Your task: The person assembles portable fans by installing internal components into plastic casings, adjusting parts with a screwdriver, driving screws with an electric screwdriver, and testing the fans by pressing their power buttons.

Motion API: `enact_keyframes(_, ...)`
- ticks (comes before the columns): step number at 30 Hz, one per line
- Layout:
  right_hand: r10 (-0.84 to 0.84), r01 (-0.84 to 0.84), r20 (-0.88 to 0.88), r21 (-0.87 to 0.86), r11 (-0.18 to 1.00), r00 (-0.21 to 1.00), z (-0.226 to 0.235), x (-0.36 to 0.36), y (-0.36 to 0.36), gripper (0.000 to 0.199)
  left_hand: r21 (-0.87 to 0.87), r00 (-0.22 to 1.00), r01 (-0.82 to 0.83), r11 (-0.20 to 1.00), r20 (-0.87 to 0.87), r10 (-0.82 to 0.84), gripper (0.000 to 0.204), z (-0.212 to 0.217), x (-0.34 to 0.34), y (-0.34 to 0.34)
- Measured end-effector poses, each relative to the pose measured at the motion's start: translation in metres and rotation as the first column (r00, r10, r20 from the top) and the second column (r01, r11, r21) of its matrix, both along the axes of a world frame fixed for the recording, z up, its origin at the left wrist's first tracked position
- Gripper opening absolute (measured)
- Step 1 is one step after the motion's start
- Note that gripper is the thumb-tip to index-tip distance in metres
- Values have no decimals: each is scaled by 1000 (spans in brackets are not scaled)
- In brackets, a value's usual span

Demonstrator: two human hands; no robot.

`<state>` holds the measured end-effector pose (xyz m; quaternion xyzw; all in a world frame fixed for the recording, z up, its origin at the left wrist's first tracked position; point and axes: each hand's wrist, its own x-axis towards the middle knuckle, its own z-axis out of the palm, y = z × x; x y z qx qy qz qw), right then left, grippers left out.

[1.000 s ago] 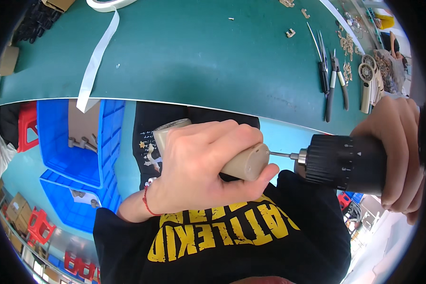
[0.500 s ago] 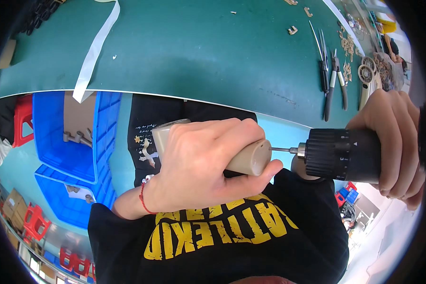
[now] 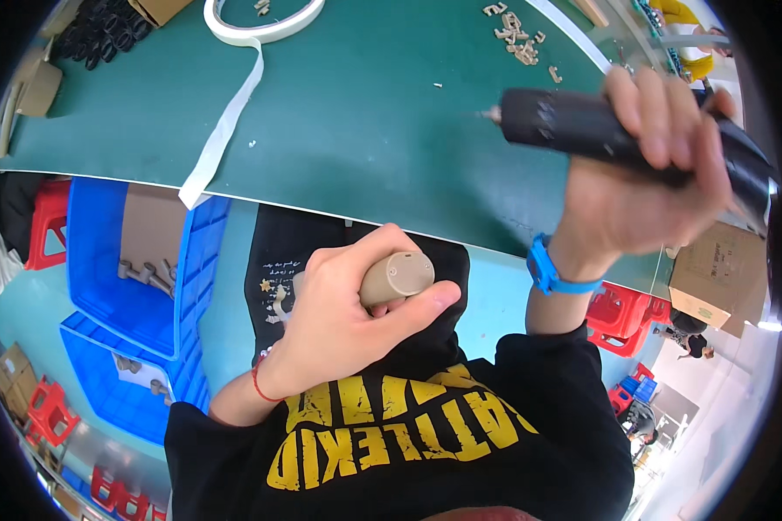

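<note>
My left hand (image 3: pixel 330 300) is wrapped around a beige plastic housing (image 3: pixel 408 274), held above my lap in front of the table edge. Its rounded end faces up to the right and shows small holes, one of them a slot. The rest is mostly hidden by my fingers. My right hand (image 3: pixel 656 165) grips a black electric screwdriver (image 3: pixel 565 126), raised over the right side of the table. The tool is smeared by motion, with its bit pointing left, well apart from the housing.
On the green table (image 3: pixel 365 113) lie a roll of white tape (image 3: pixel 261 30) with a long loose strip, several small beige clips (image 3: pixel 520 43) and a pile of black parts (image 3: pixel 104 35). Blue bins (image 3: pixel 126 278) holding beige parts stand at the left. A cardboard box (image 3: pixel 721 273) is at right.
The screwdriver has left the end of the housing and swung up and away over the table in my right hand. My left hand has turned the housing's end more upward.
</note>
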<state>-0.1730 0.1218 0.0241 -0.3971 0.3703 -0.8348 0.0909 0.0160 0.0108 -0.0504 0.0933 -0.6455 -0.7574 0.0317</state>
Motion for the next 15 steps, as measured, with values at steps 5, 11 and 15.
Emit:
enact_keyframes(5, -242, 247, -74, 65, 967, 967, -23, -10, -23, 31, 28, 997, -71, 997, -42, 72, 18, 0, 1, 3)
enact_keyframes(11, -257, 255, 12, 69, 964, 966, -21, -5, -26, 33, 84, 991, -112, 990, -59, 117, 14, -1, 0, 5)
enact_keyframes(15, -76, 76, 24, 1, 997, 997, -7, 8, -18, 28, 181, 967, -249, 951, -10, 255, 15, 8, 0, 0)
